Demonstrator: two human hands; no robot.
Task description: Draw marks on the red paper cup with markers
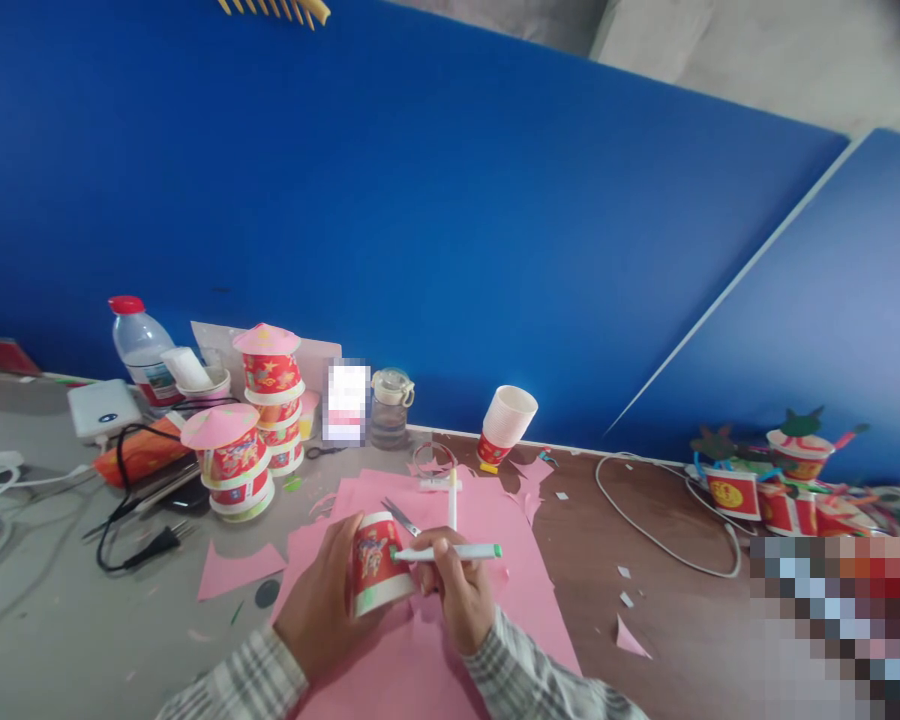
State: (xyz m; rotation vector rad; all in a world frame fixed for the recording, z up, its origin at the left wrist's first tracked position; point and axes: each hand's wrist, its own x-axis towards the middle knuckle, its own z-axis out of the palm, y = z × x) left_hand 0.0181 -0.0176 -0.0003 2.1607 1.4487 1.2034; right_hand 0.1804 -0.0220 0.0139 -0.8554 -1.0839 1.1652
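Note:
A red patterned paper cup with a white rim is tilted over the pink paper. My left hand wraps round its left side. In my right hand is a white marker with a green end, held nearly level. The marker's left end touches the cup's printed side. Scissors lie partly hidden just behind the cup. Another white marker lies on the pink paper beyond my right hand.
Stacked cup towers with pink paper roofs stand at the left, near a red-capped bottle. Behind the paper are a glass jar and a stack of cups. A white cable and decorated cups are at the right.

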